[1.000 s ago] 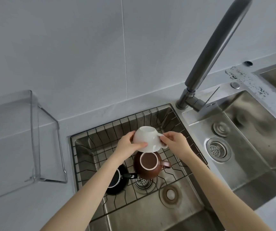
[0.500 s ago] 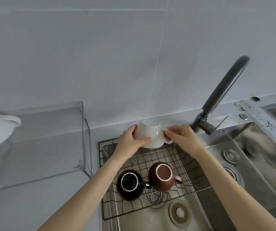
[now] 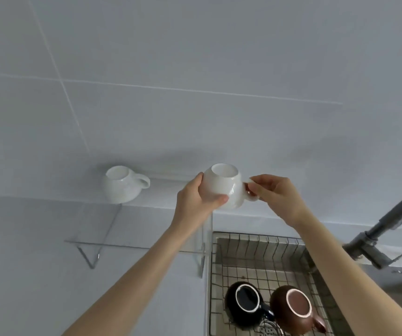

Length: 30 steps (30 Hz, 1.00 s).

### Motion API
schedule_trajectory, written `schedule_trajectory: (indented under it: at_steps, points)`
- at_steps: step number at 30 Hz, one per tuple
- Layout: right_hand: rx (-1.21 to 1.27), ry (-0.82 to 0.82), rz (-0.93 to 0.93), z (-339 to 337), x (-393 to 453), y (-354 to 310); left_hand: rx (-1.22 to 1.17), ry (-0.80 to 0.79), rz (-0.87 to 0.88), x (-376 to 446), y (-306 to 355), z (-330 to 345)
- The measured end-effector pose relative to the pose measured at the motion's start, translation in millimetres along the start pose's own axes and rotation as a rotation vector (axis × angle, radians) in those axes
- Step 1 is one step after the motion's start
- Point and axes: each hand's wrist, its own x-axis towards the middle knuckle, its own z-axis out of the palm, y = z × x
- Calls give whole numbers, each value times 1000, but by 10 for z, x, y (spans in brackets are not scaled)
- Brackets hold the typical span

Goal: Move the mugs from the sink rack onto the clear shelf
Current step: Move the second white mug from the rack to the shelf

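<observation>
Both hands hold a white mug (image 3: 224, 185) upside down, just above the right end of the clear shelf (image 3: 161, 190). My left hand (image 3: 198, 202) wraps its body from the left. My right hand (image 3: 275, 197) pinches its handle on the right. Another white mug (image 3: 122, 187) stands upside down on the shelf, further left. A black mug (image 3: 244, 303) and a brown mug (image 3: 294, 310) sit upside down in the wire sink rack (image 3: 255, 246) at the bottom right.
A grey faucet (image 3: 389, 226) rises at the right, behind the sink. The shelf's clear side panel (image 3: 207, 238) stands right beside the rack's left edge. A white tiled wall (image 3: 195, 93) fills the back.
Both hands have lifted the white mug out of the rack, up and left to the shelf's right end. The view has tilted up, bringing the mug on the shelf fully into sight.
</observation>
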Motion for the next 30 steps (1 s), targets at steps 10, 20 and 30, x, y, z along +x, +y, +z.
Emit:
schedule_trajectory:
  at_steps: [10, 20, 30]
  points:
    - [13, -147, -12, 873, 486, -65, 82, 114, -42, 177, -507, -725]
    - [-74, -201, 14, 1239, 873, 257, 112, 231, -89, 316, -986, -640]
    - [-145, -179, 15, 1242, 927, 366, 114, 202, -83, 411, -1111, -564]
